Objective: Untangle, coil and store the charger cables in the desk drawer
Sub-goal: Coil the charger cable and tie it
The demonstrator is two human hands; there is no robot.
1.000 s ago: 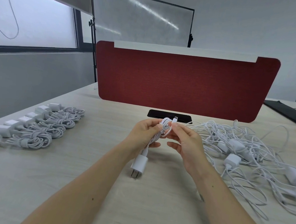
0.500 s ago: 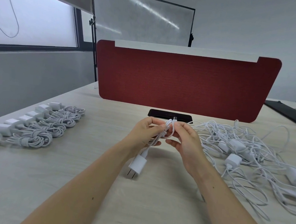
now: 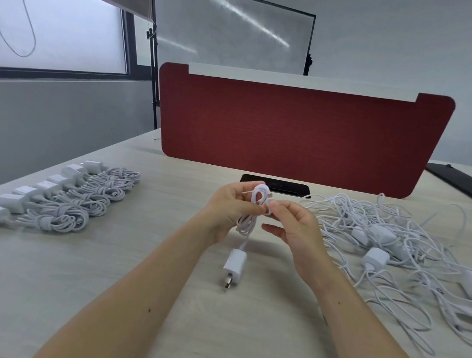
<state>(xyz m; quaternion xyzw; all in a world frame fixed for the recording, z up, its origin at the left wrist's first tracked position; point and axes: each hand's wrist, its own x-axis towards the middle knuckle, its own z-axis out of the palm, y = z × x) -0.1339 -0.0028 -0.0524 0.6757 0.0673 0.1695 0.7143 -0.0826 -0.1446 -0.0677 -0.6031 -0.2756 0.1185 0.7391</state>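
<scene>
Currently, surface (image 3: 129, 298): pale wood. Right edge: tangled cables (image 3: 396, 254), loose heap. Left edge: coiled chargers (image 3: 80, 203), neat row. Centre: left hand (image 3: 230, 207) grips cable bundle (image 3: 260, 197), long axis running toward near edge; right hand (image 3: 296, 229) pinches bundle's top loop, both touching it. Lowest: adapter (image 3: 234, 263), hanging below hands, prongs nearward. Drawer unseen.

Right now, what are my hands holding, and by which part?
One white charger cable: left hand grips the coiled bundle, right hand pinches the loop at its top. The adapter below is unheld.

Coiled cable (image 3: 257, 194) between left hand (image 3: 230, 207), right hand (image 3: 296, 229)
</scene>
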